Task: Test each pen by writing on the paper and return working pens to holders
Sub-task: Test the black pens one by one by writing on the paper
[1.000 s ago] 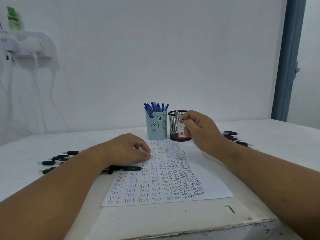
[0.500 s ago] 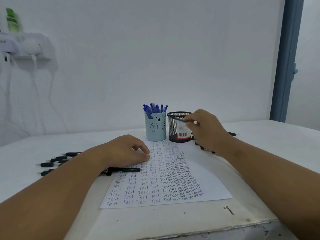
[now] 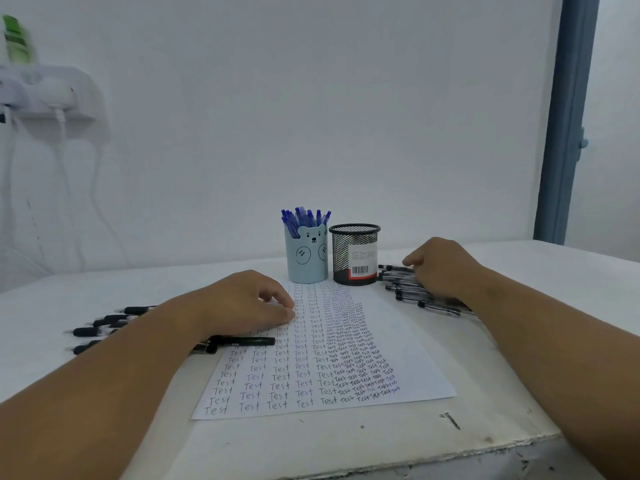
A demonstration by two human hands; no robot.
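Left hand point(image 3: 249, 299): we press curled fingers on the paper point(image 3: 388, 341), gripping nothing.
Right hand point(image 3: 441, 266): we reach onto loose black pens point(image 3: 408, 289); grip unclear.

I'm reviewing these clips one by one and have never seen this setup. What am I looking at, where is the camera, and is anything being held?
There is no machine: a person works with bare hands, filmed by a camera on their head looking forward and down. The left hand rests on the paper filled with "Test". The right hand lies over a pile of black pens; whether it grips one is unclear. Behind stand a blue bear holder full of blue pens and a black mesh holder. More black pens lie left.
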